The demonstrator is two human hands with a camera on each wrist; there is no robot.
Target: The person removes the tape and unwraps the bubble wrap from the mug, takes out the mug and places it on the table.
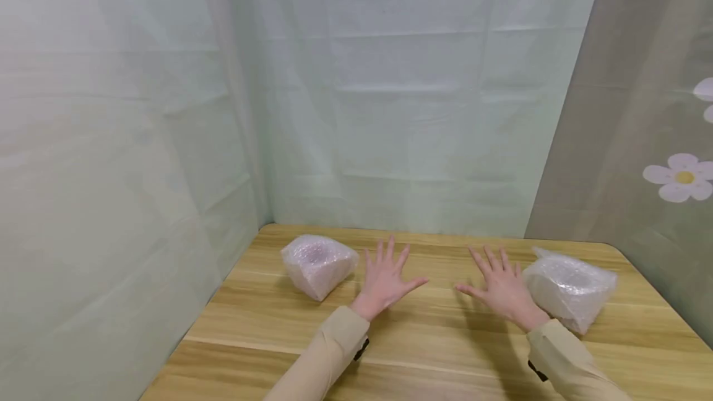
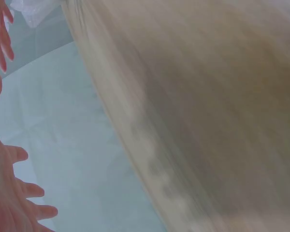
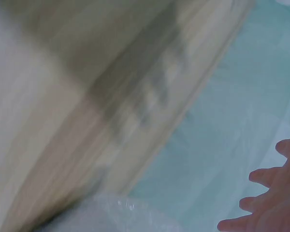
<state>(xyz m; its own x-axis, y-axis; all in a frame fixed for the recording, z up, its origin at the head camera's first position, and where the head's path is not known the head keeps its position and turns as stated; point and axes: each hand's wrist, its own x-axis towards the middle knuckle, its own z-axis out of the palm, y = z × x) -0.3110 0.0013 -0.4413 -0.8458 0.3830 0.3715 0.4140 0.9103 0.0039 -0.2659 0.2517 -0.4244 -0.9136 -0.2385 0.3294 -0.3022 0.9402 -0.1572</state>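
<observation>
Both hands are held out over the wooden table (image 1: 423,339) with fingers spread, and neither holds anything. My left hand (image 1: 384,280) is just right of a bubble-wrapped bundle (image 1: 320,265), whose contents the wrap hides. On the other side, my right hand (image 1: 501,286) overlaps the left edge of a second bubble-wrapped bundle (image 1: 574,289) in the head view. In the left wrist view the left hand (image 2: 12,188) shows its spread fingers at the left edge. The right wrist view has the right hand (image 3: 275,193) at lower right, with bubble wrap (image 3: 116,215) along the bottom.
Pale cloth (image 1: 412,110) hangs behind the table's far edge, and more cloth (image 1: 111,172) runs along the left side. At right hangs a grey-brown cloth (image 1: 601,159) with white flowers (image 1: 676,187). Beige sleeves cover both forearms.
</observation>
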